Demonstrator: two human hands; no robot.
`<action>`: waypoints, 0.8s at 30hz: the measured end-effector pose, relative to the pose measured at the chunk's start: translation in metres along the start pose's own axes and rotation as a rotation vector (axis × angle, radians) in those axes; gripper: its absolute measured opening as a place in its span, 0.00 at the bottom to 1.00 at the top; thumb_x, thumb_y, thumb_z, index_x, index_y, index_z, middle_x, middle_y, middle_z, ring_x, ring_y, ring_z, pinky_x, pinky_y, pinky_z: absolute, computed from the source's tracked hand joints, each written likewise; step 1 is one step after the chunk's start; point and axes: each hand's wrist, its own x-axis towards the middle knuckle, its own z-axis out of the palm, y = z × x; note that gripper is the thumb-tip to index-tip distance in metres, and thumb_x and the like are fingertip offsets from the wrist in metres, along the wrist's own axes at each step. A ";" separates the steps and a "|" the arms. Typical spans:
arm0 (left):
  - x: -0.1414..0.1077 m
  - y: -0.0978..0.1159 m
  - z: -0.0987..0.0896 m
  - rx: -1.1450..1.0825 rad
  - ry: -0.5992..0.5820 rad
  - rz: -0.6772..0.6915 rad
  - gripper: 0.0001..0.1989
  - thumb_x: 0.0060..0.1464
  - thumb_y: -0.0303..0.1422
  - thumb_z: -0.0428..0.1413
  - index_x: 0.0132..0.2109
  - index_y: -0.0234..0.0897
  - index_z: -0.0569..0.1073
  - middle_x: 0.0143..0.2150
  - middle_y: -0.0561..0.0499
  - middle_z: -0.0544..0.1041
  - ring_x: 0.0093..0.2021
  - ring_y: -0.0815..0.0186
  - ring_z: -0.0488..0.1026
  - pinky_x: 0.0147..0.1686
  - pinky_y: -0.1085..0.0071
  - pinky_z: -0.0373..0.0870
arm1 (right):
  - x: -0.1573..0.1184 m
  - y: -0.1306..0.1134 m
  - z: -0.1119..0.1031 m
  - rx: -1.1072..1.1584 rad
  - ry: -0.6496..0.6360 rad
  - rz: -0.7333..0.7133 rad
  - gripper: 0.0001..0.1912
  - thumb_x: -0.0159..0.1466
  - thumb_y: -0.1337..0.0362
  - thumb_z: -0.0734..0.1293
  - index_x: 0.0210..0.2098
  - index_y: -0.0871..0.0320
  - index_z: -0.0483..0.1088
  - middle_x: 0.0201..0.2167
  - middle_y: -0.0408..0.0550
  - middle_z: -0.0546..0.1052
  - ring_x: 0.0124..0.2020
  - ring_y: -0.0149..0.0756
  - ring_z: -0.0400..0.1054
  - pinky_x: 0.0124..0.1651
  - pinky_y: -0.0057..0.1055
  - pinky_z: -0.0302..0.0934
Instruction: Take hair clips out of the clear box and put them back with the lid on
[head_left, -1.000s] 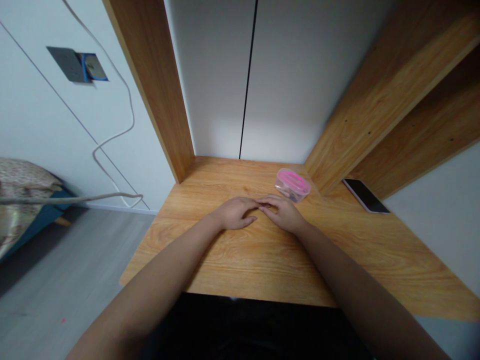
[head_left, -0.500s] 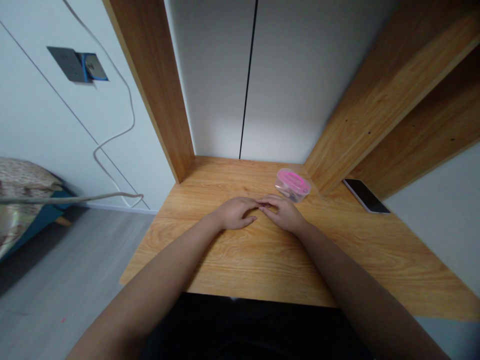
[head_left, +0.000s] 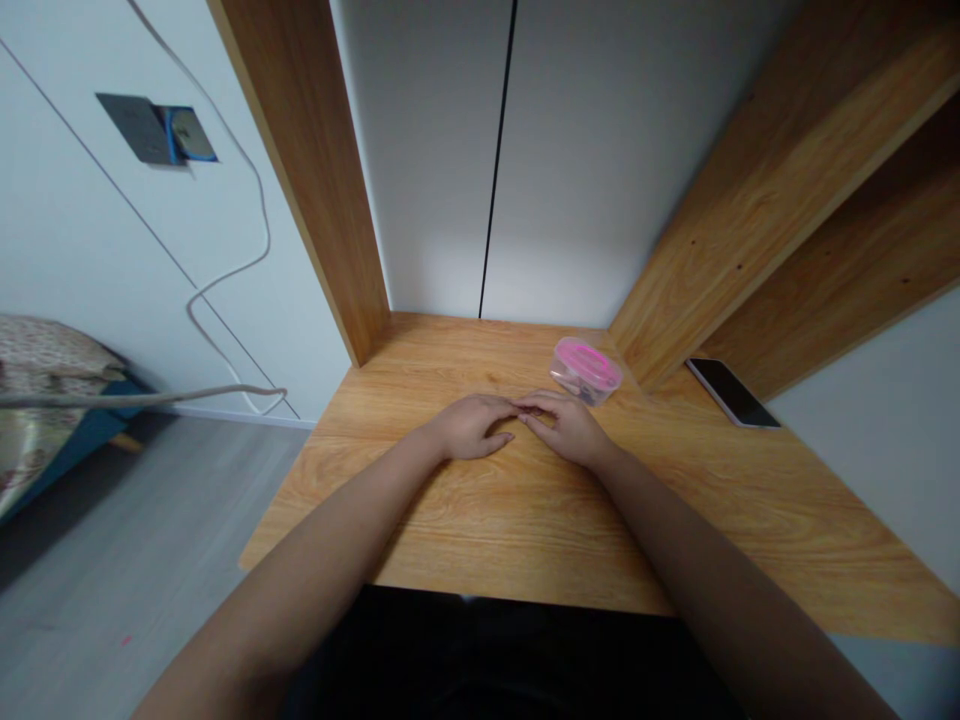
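Note:
Both my hands rest on the wooden desk top [head_left: 495, 520], fingertips meeting in the middle. My left hand [head_left: 474, 425] lies palm down with its fingers stretched out and the thumb apart; it holds nothing. Opposite it, my right hand [head_left: 566, 425] lies with its fingers stretched toward the left ones, thumb apart, also without anything in it. Just behind my right hand stands a clear plastic container [head_left: 592, 393] with a pink oval lid [head_left: 589, 362]. Small items show through its wall, too blurred to name.
A phone [head_left: 733, 393] lies dark side up at the right, by the wooden shelf panel [head_left: 750, 220]. Another upright panel [head_left: 315, 180] bounds the desk on the left. A white cable [head_left: 264, 215] hangs along the wall near an open socket box [head_left: 187, 133].

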 end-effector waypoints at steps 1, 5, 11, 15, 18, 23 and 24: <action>0.000 0.000 0.000 -0.004 -0.001 0.001 0.22 0.61 0.34 0.55 0.61 0.35 0.70 0.59 0.39 0.76 0.57 0.54 0.75 0.59 0.56 0.70 | 0.000 0.000 0.000 -0.001 0.001 0.002 0.13 0.68 0.65 0.66 0.50 0.52 0.77 0.47 0.50 0.82 0.47 0.42 0.77 0.51 0.43 0.71; 0.000 0.000 -0.001 -0.018 0.000 0.011 0.22 0.60 0.34 0.55 0.61 0.35 0.70 0.59 0.39 0.76 0.57 0.54 0.75 0.60 0.57 0.70 | 0.000 0.000 0.000 -0.007 0.004 -0.001 0.13 0.68 0.65 0.66 0.50 0.52 0.77 0.46 0.50 0.82 0.47 0.42 0.77 0.52 0.43 0.71; 0.000 -0.002 0.001 -0.021 0.006 0.008 0.23 0.60 0.34 0.56 0.61 0.36 0.69 0.59 0.39 0.76 0.58 0.54 0.75 0.60 0.56 0.70 | 0.000 -0.001 0.000 0.010 -0.001 -0.003 0.13 0.68 0.65 0.65 0.51 0.52 0.77 0.46 0.50 0.82 0.47 0.43 0.77 0.50 0.43 0.72; 0.000 -0.001 0.000 -0.021 0.001 0.007 0.22 0.60 0.34 0.56 0.61 0.36 0.70 0.58 0.39 0.77 0.57 0.54 0.75 0.59 0.56 0.70 | 0.001 -0.002 -0.001 -0.014 0.006 -0.005 0.13 0.68 0.65 0.66 0.50 0.52 0.77 0.46 0.50 0.82 0.46 0.42 0.77 0.50 0.42 0.72; 0.000 0.000 -0.001 -0.016 -0.005 0.005 0.22 0.60 0.34 0.55 0.60 0.34 0.70 0.58 0.38 0.77 0.57 0.54 0.75 0.59 0.57 0.70 | 0.001 -0.003 -0.001 -0.009 0.001 -0.002 0.13 0.68 0.65 0.66 0.50 0.53 0.77 0.46 0.50 0.82 0.46 0.42 0.77 0.50 0.42 0.72; 0.000 0.000 0.000 -0.026 -0.002 0.000 0.22 0.60 0.34 0.55 0.61 0.36 0.70 0.59 0.39 0.76 0.58 0.54 0.75 0.60 0.55 0.69 | 0.000 0.000 0.000 0.005 0.007 -0.007 0.14 0.68 0.65 0.66 0.51 0.52 0.77 0.46 0.50 0.82 0.47 0.42 0.77 0.51 0.43 0.72; -0.001 -0.001 0.000 -0.029 0.001 0.000 0.23 0.60 0.34 0.56 0.61 0.36 0.69 0.60 0.39 0.76 0.58 0.54 0.75 0.60 0.55 0.69 | 0.000 0.000 0.001 0.004 0.009 -0.008 0.14 0.67 0.65 0.66 0.51 0.52 0.77 0.46 0.50 0.82 0.47 0.43 0.77 0.51 0.43 0.72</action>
